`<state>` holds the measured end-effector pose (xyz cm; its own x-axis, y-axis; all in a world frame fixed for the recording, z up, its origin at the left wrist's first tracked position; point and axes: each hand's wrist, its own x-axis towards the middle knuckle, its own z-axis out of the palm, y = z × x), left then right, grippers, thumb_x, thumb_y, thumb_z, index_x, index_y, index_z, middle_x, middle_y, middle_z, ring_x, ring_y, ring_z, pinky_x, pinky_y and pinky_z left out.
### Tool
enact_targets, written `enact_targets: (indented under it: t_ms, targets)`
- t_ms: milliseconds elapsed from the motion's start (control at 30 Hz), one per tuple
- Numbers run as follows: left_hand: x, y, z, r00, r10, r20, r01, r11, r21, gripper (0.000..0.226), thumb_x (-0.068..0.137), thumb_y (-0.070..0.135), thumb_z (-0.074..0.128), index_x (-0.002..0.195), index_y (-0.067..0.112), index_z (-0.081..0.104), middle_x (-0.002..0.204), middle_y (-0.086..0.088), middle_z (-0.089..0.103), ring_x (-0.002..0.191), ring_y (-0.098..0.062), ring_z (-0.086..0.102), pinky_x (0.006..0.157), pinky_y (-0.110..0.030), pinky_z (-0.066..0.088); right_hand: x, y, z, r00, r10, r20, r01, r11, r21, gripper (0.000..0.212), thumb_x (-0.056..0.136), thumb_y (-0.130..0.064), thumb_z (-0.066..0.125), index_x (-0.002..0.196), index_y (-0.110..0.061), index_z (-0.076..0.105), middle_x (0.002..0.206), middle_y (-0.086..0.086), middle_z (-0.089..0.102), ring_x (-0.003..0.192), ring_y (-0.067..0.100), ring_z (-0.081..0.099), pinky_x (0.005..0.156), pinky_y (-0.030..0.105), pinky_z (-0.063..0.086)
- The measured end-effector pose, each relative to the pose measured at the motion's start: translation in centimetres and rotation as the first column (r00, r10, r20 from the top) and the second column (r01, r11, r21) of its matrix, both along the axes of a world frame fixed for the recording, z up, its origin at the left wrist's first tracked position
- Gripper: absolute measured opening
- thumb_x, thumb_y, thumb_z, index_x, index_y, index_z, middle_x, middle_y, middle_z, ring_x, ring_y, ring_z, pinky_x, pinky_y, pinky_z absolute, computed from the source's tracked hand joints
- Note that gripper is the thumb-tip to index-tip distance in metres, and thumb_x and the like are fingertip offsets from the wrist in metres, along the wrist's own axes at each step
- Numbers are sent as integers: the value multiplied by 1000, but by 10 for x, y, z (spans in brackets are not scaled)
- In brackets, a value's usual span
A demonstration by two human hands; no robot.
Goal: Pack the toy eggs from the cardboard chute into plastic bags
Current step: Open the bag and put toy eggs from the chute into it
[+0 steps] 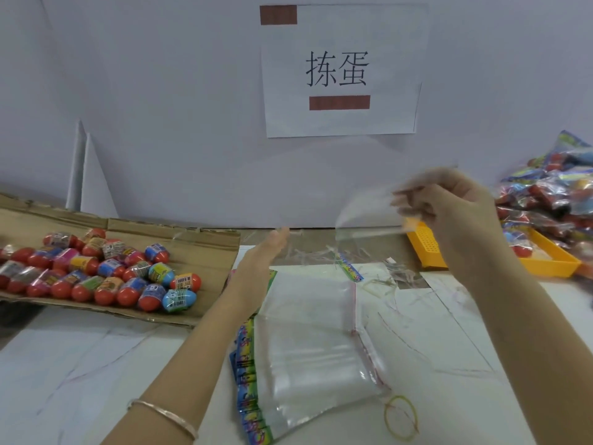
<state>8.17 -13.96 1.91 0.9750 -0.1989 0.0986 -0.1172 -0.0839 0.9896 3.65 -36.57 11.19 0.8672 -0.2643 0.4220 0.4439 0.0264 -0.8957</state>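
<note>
Several wrapped toy eggs (106, 271) with red bottoms lie heaped on the cardboard chute (205, 245) at the left. My left hand (263, 255) stretches forward, flat and empty, between the chute's right end and the bag stack. My right hand (449, 207) is raised at the right and pinches a clear plastic bag (365, 216) that hangs blurred in the air. A stack of clear plastic bags (308, 342) with colourful header strips lies flat on the table in front of me.
A yellow tray (545, 261) at the right holds filled bags of eggs (552, 194), piled high. A yellow rubber band (401, 417) lies by the stack's near corner. Thin plastic scraps (378, 277) litter the table behind the stack. A white partition with a paper sign (340, 69) closes the back.
</note>
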Motion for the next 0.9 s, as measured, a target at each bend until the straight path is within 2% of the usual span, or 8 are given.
enact_targets:
  t_ms: [133,233,267,333,400,500,667,900]
  targets:
    - [-2,2,3,994,93,53,-91,995,-49,38,105,17,27,127,10,58,113,4,65,119,-15,55,94,-14,39,-6,3,3,976,179,-124,-176,984,32,22,70,-6,44,49,-7,50,48,5,45,49,17,39,47,25,31]
    - [-3,4,9,995,95,43,-93,994,-51,39,104,14,29,104,8,68,105,-8,72,95,-21,67,85,-27,49,-4,5,-2,907,179,-381,-323,877,-355,60,98,-26,32,52,8,49,40,2,43,44,18,36,50,30,28]
    - [-3,5,10,996,69,48,-66,996,-56,41,104,15,29,99,10,70,100,-5,74,89,-21,69,84,-32,50,-3,7,-8,921,118,-372,-310,799,-514,66,101,-36,32,61,11,54,41,-3,43,42,13,36,48,26,29]
    - [-5,7,12,998,15,67,-9,996,-91,45,103,15,28,91,11,71,91,-2,76,82,-21,70,81,-35,51,0,10,-22,978,-28,-205,-147,602,-785,45,96,-41,48,85,-2,67,41,-14,44,38,4,38,40,14,27]
    - [-5,7,13,995,-21,97,34,991,-127,49,103,13,27,83,9,72,86,-6,76,80,-26,71,82,-39,52,1,14,-31,992,-30,-119,-88,503,-860,28,89,-36,61,114,-22,65,44,-34,45,45,-10,47,41,8,33]
    - [-4,5,13,986,-71,151,95,983,-158,48,101,12,31,78,4,71,80,-10,75,76,-27,71,82,-41,53,6,18,-39,964,45,-262,-232,623,-747,47,85,-44,65,129,-34,55,46,-36,47,45,-13,48,39,6,32]
    - [-5,1,15,973,-145,181,182,961,-209,42,88,23,36,78,-1,69,77,-12,74,74,-25,71,78,-35,56,8,26,-48,876,111,-468,-419,655,-629,64,68,-80,41,106,-37,67,40,-12,40,36,3,36,54,21,37]
    - [-10,-7,22,974,-115,197,149,974,-168,53,103,11,25,78,-3,70,78,-15,74,76,-28,70,77,-32,57,11,33,-52,850,192,-490,-435,781,-449,46,59,-70,65,76,-28,77,46,-8,27,39,8,24,37,17,22]
